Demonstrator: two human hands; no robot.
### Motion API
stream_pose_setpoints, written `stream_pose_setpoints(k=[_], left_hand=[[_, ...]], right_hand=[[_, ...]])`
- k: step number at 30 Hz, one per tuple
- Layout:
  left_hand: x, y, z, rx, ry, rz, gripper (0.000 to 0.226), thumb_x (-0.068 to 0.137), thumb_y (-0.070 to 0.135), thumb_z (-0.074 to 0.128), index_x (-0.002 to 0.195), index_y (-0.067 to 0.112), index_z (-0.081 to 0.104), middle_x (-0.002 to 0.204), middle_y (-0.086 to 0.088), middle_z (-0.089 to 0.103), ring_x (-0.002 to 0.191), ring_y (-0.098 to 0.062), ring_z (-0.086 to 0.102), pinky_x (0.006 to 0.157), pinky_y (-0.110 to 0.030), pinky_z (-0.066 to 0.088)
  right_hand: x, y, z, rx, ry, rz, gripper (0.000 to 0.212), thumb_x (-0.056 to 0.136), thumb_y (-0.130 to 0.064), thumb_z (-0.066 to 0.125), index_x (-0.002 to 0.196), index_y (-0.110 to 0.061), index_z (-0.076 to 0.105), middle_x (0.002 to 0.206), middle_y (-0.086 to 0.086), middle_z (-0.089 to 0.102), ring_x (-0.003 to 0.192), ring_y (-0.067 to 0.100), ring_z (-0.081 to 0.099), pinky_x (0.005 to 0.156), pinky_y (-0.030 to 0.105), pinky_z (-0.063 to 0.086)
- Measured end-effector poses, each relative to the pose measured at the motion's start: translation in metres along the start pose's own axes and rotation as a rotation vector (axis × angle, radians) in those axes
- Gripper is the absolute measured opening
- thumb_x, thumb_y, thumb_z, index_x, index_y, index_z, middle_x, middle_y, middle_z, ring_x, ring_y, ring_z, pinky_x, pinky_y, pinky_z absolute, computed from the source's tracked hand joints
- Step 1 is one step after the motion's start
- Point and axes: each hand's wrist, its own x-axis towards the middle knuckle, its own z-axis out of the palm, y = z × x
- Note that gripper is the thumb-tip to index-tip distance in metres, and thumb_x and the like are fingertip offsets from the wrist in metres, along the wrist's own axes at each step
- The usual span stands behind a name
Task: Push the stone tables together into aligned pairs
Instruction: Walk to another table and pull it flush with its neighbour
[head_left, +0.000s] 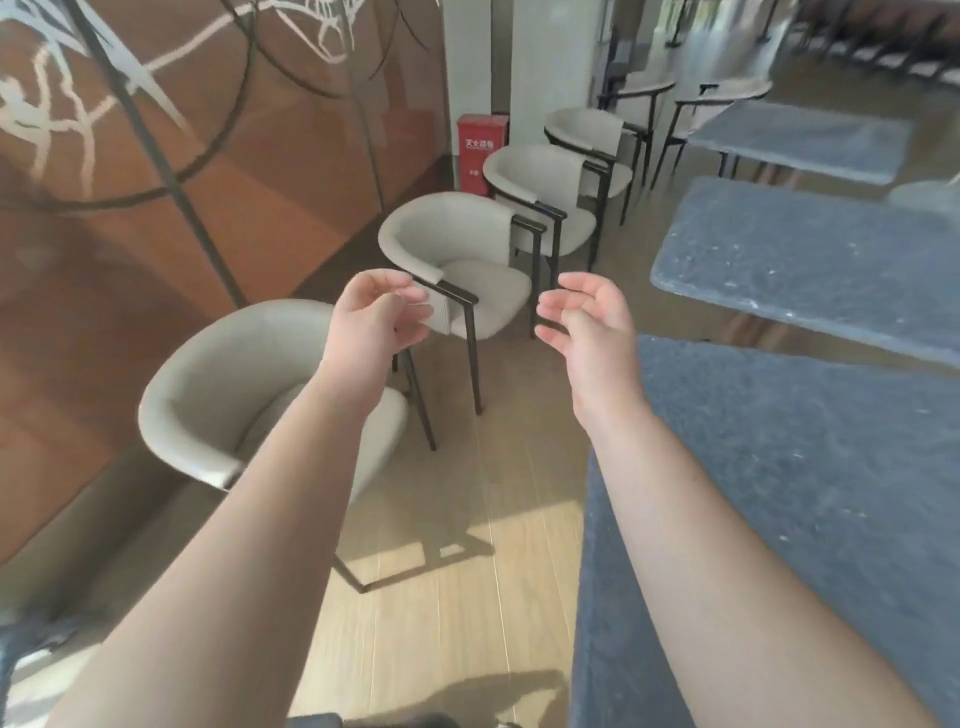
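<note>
Three grey stone tables run along the right side. The nearest table (810, 493) lies under my right forearm. A gap separates it from the second table (810, 260), and the third table (800, 140) stands farther back. My left hand (376, 312) and my right hand (587, 317) are raised in the air in front of me, palms facing each other, fingers loosely curled, holding nothing. Neither hand touches a table.
A row of beige armchairs with black legs lines the left of the aisle: the nearest chair (234, 395), then another chair (457, 260), and more behind. A red box (480, 153) stands by a white pillar. The left wall is brown panelling. The floor is pale wood.
</note>
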Motion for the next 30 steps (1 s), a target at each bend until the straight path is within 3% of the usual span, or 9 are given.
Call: stream_pose_setpoints(k=[8,12,20,30], left_hand=[[0.085,-0.007,0.089,-0.046,-0.217,-0.04,0.015,0.091,0.004,0.057,0.102,0.015,0.06,0.09,0.0,0.07,0.086,-0.019,0.07,0.086,-0.036,0.059],[0.135,-0.023,0.117,-0.056,-0.321,-0.069,0.015,0.093,0.004,0.055,0.101,0.016,0.06,0.095,-0.003,0.071,0.089,-0.02,0.071,0.083,-0.034,0.058],[0.277,-0.058,0.125,0.003,-0.497,-0.125,0.017,0.098,0.004,0.047,0.108,0.012,0.058,0.101,-0.006,0.069,0.093,-0.021,0.069,0.088,-0.036,0.059],[0.4,-0.074,0.134,0.012,-0.64,-0.19,0.017,0.098,0.004,0.047,0.108,0.012,0.059,0.099,-0.006,0.068,0.089,-0.02,0.069,0.088,-0.038,0.058]], right_hand=[[0.063,-0.006,-0.041,-0.022,0.234,-0.035,0.04,0.091,0.009,0.035,0.113,-0.013,0.061,0.096,0.004,0.068,0.096,0.016,0.067,0.087,0.034,0.059],[0.1,0.011,-0.042,-0.027,0.335,-0.036,0.04,0.09,0.008,0.037,0.112,-0.014,0.062,0.098,0.005,0.069,0.097,0.017,0.067,0.088,0.035,0.059],[0.193,0.062,0.001,-0.031,0.561,-0.015,0.038,0.091,0.007,0.039,0.106,-0.018,0.063,0.093,0.002,0.07,0.095,0.017,0.068,0.089,0.038,0.059],[0.269,0.093,0.05,-0.095,0.694,-0.011,0.033,0.093,0.005,0.041,0.108,-0.015,0.063,0.095,0.004,0.069,0.098,0.019,0.068,0.09,0.037,0.059]])
